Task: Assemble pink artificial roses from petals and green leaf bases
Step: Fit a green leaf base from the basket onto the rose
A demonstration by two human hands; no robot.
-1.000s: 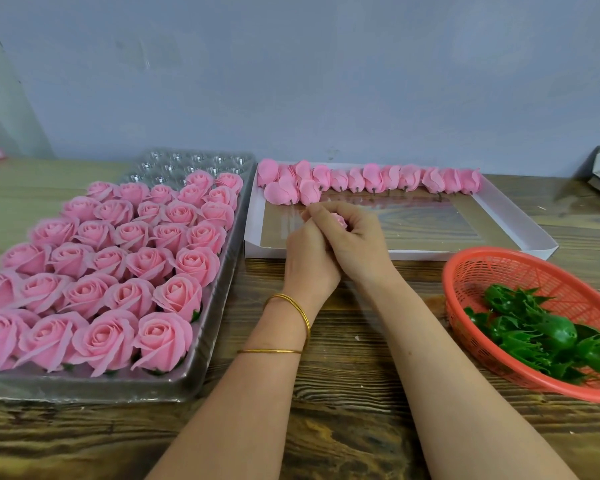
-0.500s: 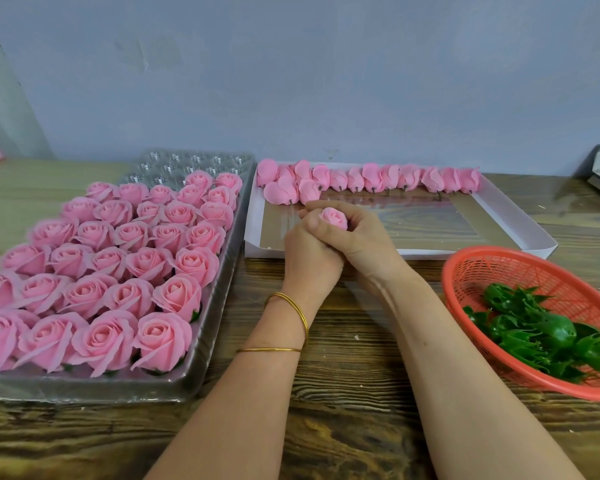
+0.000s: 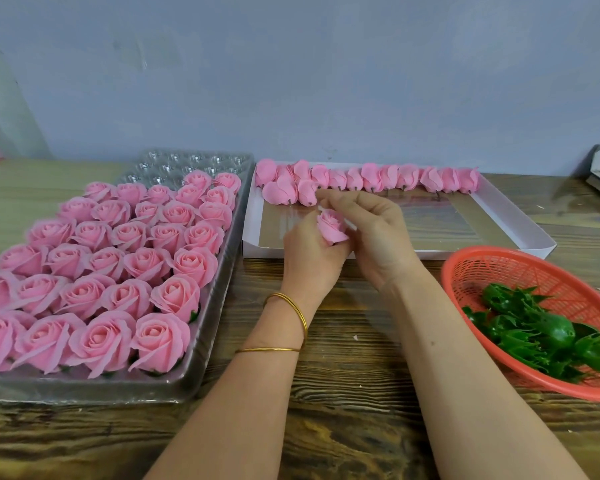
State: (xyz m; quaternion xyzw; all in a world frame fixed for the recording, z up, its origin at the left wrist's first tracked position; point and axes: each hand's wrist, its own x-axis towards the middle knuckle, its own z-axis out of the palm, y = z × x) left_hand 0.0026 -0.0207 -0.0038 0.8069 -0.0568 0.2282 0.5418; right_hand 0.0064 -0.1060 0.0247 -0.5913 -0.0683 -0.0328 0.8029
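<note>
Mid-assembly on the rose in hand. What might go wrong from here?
1. The left hand grips the rose bud while the right hand works its outer petals: they may crease or tear.
2. The right fingertips sit close to the row of unfinished buds in the white box; a slip may knock them over.

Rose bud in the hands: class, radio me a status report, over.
Left hand grips rose bud; right hand pinches its outer petal. Bud's base hidden. Leaf bases in red basket, untouched.
</note>
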